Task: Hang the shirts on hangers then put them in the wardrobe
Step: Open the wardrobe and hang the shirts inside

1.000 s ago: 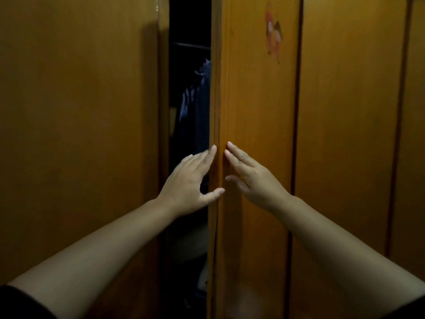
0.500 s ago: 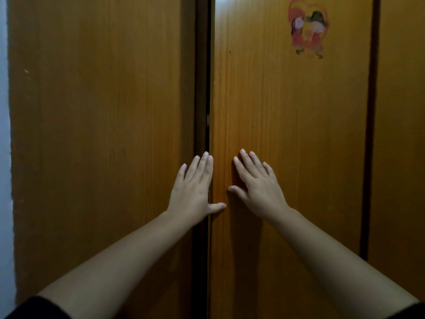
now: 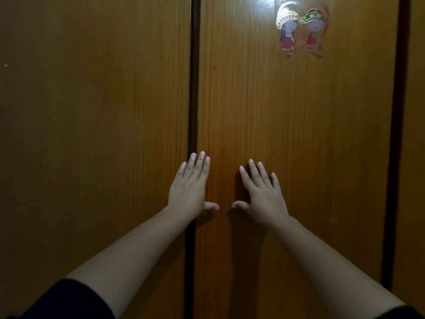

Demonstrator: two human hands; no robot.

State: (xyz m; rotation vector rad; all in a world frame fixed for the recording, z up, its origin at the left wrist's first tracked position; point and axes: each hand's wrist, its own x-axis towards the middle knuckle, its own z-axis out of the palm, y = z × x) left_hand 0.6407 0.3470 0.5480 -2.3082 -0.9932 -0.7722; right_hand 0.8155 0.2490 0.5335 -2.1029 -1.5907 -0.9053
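The wooden wardrobe fills the view, its left door (image 3: 96, 134) and right door (image 3: 299, 146) closed against each other along a dark seam (image 3: 194, 88). My left hand (image 3: 189, 189) lies flat with straight fingers across that seam. My right hand (image 3: 262, 194) presses flat on the right door, fingers spread. Neither hand holds anything. The shirts and hangers are hidden behind the doors.
A cartoon sticker (image 3: 300, 31) of two figures is stuck high on the right door. Another dark seam (image 3: 394, 157) runs down at the right, with a further door panel (image 3: 414, 157) beyond it.
The right door has swung shut, closing the gap that showed a dark blue shirt hanging inside. Both hands went from the door edge to flat on the door fronts.
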